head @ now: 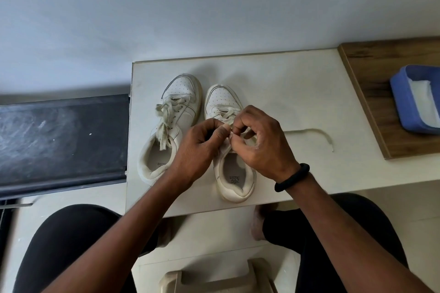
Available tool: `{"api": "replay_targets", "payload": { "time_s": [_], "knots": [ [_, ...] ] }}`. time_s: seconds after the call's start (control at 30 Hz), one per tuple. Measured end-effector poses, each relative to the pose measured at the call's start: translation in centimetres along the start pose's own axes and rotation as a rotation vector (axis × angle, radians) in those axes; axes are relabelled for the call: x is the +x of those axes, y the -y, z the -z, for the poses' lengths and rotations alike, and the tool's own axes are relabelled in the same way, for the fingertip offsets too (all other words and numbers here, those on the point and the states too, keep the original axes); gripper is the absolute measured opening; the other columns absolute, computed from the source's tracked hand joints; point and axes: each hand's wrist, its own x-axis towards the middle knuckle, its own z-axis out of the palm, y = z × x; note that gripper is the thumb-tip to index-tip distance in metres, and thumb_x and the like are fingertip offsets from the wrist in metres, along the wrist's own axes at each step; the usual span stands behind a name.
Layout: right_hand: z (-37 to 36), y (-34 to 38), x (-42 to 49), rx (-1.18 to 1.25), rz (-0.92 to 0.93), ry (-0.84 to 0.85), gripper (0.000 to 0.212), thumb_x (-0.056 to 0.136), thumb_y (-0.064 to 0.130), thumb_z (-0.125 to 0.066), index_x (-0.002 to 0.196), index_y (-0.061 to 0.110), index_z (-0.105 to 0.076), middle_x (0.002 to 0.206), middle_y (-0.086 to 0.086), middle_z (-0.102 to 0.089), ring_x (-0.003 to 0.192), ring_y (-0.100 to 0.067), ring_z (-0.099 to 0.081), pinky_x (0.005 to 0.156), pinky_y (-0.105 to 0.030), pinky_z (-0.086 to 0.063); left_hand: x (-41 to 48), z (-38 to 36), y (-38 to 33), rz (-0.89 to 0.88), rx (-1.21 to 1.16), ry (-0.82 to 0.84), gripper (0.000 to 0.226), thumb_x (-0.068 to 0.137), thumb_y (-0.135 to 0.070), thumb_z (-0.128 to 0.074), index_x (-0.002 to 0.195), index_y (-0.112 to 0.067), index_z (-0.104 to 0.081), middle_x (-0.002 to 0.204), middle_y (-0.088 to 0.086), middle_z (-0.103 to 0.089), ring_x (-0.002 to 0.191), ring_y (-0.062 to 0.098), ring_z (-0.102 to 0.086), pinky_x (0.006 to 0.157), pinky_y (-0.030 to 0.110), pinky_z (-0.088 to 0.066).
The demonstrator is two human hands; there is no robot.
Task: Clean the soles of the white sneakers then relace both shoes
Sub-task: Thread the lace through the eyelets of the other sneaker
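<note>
We have two sneakers side by side on the table point(285, 83), toes toward its far edge. The left sneaker point(176, 112) lies nearer the left edge. Beside it is the right sneaker point(221, 100), whose lace point(309, 130) trails toward the right edge. Beyond that edge a tub point(398, 102) sits on a board point(371, 93).

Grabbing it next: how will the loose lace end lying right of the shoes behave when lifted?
The lace end probably droops limp: it lies in a loose curve on the table. Likely light, being thin and flat; pinching it off the surface may be fiddly.
</note>
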Motion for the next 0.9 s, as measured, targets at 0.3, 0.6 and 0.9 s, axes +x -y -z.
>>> {"api": "replay_targets", "payload": {
  "time_s": [0.3, 0.6, 0.9],
  "knots": [
    [0.4, 0.1, 0.2, 0.163, -0.032, 0.014, 0.019, 0.074, 0.021, -0.053, 0.060, 0.008, -0.048, 0.074, -0.006, -0.053, 0.067, -0.020, -0.048, 0.056, -0.032, -0.038, -0.1, -0.1, 0.4, -0.024, 0.056, -0.065, 0.031, 0.103, -0.038, -0.057, 0.089, -0.012, -0.066, 0.071, 0.010, -0.063, 0.064, 0.012, -0.053, 0.063, 0.037, -0.046],
    [2.8, 0.8, 0.9, 0.924, -0.279, -0.134, 0.024, 0.068, 0.012, -0.055, 0.046, 0.014, -0.046, 0.059, -0.002, -0.047, 0.071, -0.022, -0.047, 0.063, -0.026, -0.038, 0.1, 0.0, 0.5, 0.010, 0.065, -0.088, 0.028, 0.108, -0.030, -0.056, 0.090, -0.011, -0.067, 0.074, 0.011, -0.065, 0.064, 0.013, -0.054, 0.065, 0.038, -0.048],
    [7.6, -3.6, 0.6, 1.705, -0.593, -0.494, 0.008, 0.077, 0.023, -0.049, 0.073, 0.018, -0.054, 0.051, 0.008, -0.035, 0.051, -0.011, -0.035, 0.052, -0.024, -0.032, 0.0, 0.0, 0.5, 0.012, 0.081, -0.110, 0.026, 0.108, -0.030, -0.056, 0.088, -0.017, -0.068, 0.080, 0.017, -0.069, 0.064, 0.012, -0.056, 0.065, 0.040, -0.051]
  ]
}}
